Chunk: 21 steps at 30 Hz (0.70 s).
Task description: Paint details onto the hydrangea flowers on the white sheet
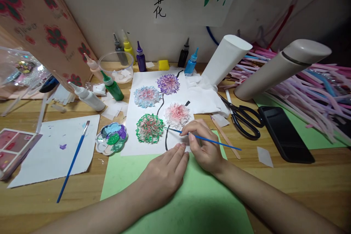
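My right hand (204,144) pinches a thin blue paintbrush (216,142), its tip at the right edge of a green-edged paper flower (149,128). Lying flat, my left hand (164,172) rests with its fingers on the lower edge of the white paper sheet (128,117). Three more ruffled flowers are on that sheet: a blue-edged one (147,97), a purple one (168,84) and a pale pink one (177,115). Black painted lines run between them. To the left sits a flower-shaped palette (100,142) with green, purple and blue paint.
A second paintbrush (72,162) lies across a paint-spotted paper (44,161) at left. Paint bottles, including a green one (113,86), stand behind. On the right are black-handled scissors (246,120), a phone (285,133), a grey flask (274,67) and pipe cleaners (309,106).
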{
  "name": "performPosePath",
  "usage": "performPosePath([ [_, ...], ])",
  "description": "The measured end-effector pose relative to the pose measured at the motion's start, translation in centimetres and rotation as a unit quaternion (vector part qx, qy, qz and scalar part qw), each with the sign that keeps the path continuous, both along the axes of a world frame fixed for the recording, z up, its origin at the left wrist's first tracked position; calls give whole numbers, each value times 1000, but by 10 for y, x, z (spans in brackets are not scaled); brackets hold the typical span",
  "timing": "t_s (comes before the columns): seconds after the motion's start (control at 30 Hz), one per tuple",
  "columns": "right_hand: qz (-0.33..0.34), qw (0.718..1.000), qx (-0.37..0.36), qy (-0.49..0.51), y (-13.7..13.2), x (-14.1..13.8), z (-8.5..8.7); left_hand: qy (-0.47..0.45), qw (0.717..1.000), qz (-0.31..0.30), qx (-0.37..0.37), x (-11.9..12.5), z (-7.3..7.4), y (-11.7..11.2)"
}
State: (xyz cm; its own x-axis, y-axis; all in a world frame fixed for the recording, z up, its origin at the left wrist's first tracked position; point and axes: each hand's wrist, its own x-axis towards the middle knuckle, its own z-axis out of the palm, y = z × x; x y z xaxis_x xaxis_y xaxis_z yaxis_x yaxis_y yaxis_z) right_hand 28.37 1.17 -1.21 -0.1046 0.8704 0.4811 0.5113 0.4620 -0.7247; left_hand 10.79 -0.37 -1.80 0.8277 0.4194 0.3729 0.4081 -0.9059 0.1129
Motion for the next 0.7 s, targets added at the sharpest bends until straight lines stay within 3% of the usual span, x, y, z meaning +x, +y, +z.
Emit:
performPosePath([
  [0.37, 11, 1000, -13, 19, 1, -1, -1, 0, 1000, -4, -1, -1, -3, 1],
  [0.7, 13, 997, -70, 25, 3, 0, 0, 7, 1000, 0, 2, 0, -1, 0],
])
